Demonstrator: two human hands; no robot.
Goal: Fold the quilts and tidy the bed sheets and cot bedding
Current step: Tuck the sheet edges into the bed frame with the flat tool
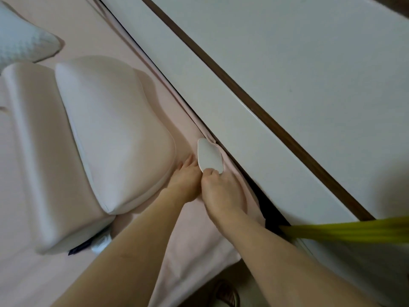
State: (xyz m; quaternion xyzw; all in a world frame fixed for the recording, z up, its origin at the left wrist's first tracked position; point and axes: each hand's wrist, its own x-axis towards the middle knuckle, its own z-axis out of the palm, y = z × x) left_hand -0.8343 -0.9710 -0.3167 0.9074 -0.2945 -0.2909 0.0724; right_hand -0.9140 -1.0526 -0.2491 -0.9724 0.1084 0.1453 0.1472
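Pink bed sheet [137,52] runs along white headboard [254,107] — right hand [218,189] fingers curled, pinching white flat tucking tool [209,156] at sheet edge; left hand [184,176] fingers straight, pressing sheet beside pillow [115,129].

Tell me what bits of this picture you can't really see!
- Right hand: its fingertips, curled out of sight where they pinch the white tucking paddle, head view.
- Gap beside the white headboard: dark shadow hides what lies inside.
- Yellow strip: too blurred to name.
- Dark label under the contour pillow: mostly covered.
- Textured pillow: cut off by the left edge.
- Left hand: its palm lies against the pink sheet.
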